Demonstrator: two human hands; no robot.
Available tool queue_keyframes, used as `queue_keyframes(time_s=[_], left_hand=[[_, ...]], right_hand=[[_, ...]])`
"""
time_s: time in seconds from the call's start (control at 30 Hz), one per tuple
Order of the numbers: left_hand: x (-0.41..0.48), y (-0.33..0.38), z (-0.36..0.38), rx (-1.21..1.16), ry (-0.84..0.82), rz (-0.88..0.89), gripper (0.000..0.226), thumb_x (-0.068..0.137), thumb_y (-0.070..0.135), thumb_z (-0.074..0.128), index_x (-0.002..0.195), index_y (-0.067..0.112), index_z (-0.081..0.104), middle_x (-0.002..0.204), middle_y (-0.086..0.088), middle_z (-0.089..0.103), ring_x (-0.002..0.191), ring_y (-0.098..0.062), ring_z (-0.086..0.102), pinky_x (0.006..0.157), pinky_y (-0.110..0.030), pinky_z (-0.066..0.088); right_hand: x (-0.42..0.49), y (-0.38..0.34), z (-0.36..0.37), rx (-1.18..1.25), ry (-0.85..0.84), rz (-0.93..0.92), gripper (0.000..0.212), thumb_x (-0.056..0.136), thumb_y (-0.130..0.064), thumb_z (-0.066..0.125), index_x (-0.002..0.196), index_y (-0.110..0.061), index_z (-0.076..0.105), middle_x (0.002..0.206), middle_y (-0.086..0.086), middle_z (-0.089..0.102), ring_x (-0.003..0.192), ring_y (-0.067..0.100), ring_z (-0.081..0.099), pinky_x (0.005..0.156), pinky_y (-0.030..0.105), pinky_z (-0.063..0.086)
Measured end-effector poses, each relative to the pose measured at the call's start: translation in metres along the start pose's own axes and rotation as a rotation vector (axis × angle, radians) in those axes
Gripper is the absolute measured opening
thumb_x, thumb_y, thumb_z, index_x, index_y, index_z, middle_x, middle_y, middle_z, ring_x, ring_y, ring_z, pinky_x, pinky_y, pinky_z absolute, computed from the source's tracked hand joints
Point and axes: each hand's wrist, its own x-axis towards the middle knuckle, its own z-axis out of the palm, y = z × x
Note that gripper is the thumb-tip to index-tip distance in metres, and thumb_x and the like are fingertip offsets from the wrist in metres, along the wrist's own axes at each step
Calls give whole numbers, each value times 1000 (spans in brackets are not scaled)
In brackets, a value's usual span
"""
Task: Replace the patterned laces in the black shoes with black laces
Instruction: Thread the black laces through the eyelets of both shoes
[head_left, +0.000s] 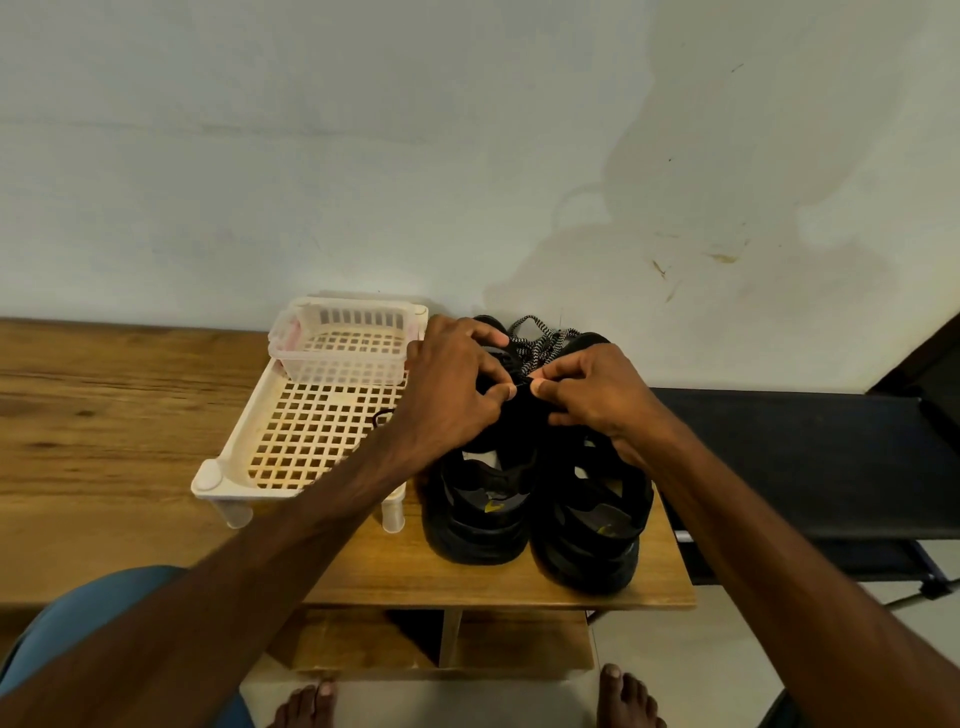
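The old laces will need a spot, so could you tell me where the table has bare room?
Bare wood lies left of the rack and along the near table edge before the shoes. Crowded over the shoes, where left hand and right hand pinch a lace.

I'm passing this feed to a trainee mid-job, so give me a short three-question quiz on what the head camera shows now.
1. True or false: the patterned laces lie in the white slotted tray.
2. Multiple choice: the small basket sits A) on the far end of the tray, B) on the floor, C) inside a shoe.
3. Short answer: what do the left hand and the right hand pinch between them?

Key:
1. False. They lie bunched at the far end of the black shoes.
2. A.
3. A thin dark strand, apparently a black lace.
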Motion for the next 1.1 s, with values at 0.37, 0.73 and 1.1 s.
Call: queue_keyframes(time_s=[0.37,0.73,1.1], left_hand=[[0,3,0,33,13,-29,4,81,30,81,84,32,81,130,20,56,125,-9,33,88,-28,16],[0,4,4,-65,11,-108,7,81,26,82,86,31,81,134,18,57,129,-15,37,100,-39,30],[0,-7,-2,175,-86,6,23,81,34,81,104,32,79,146,15,46,134,-16,25,96,-34,20]], right_hand=[[-3,-3,2,-184,55,-117,5,89,-17,79,94,-16,81,85,1,77,74,13,76,68,27,64],[1,-6,3,-256,-7,-171,9,96,-8,69,99,-10,77,91,7,76,72,17,76,65,30,64],[-5,-19,-1,-560,6,-338,19,100,-21,54,93,-9,67,80,8,71,65,24,70,61,41,62]])
